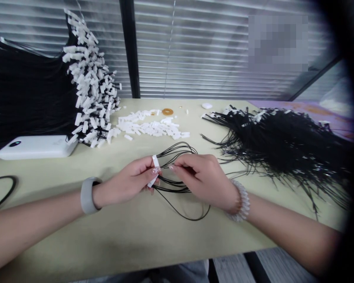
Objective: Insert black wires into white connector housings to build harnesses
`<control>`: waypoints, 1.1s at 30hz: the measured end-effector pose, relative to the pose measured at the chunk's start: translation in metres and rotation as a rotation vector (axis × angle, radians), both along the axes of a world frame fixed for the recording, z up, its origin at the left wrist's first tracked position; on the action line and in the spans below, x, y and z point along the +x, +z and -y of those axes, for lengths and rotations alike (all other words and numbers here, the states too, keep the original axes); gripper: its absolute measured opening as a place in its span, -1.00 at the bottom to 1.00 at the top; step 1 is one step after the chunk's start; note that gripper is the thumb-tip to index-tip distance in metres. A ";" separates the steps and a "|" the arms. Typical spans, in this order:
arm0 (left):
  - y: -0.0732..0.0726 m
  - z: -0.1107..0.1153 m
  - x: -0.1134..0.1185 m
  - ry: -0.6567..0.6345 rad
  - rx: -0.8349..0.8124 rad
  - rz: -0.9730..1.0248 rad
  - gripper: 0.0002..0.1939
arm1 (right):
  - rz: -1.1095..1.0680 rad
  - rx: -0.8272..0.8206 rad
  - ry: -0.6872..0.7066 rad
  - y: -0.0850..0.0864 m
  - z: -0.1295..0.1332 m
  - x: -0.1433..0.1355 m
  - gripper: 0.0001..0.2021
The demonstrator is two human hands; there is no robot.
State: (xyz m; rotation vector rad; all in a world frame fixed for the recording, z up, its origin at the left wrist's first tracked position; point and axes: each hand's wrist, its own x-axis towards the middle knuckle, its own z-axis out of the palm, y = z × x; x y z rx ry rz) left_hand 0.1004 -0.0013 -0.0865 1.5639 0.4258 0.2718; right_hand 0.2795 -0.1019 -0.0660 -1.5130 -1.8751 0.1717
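My left hand [135, 175] is closed around a white strip-like piece [155, 161], whose ends stick out above and below the thumb. Several thin black wires [178, 149] run from this piece and loop to the right. Just right of it, my right hand [202, 175] pinches with thumb and forefinger at the wires, near their ends at the white piece. Part of the wire bundle is hidden behind my right hand. One longer wire [184, 215] hangs in a loop below both hands.
Beyond my hands lie many loose white connector pieces [153, 127] and a roll of brown tape [167, 112]. A large bundle of black wires with white ends [90, 78] rises at left, behind a white power bank [41, 147]. Another black wire pile [271, 137] spreads at right.
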 end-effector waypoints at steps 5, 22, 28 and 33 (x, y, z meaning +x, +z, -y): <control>0.000 -0.001 0.000 -0.014 0.003 -0.003 -0.81 | 0.009 0.006 -0.009 0.000 0.000 0.000 -0.83; 0.004 0.001 0.001 -0.033 0.051 -0.036 -0.80 | 0.038 0.103 0.090 0.000 0.000 0.002 -0.88; 0.005 0.001 0.000 -0.036 0.087 -0.057 -0.79 | 0.063 0.091 0.080 -0.004 -0.001 0.002 -0.86; 0.005 0.002 -0.001 -0.046 0.069 -0.068 -0.79 | 0.142 0.084 0.034 -0.008 -0.002 0.001 -0.85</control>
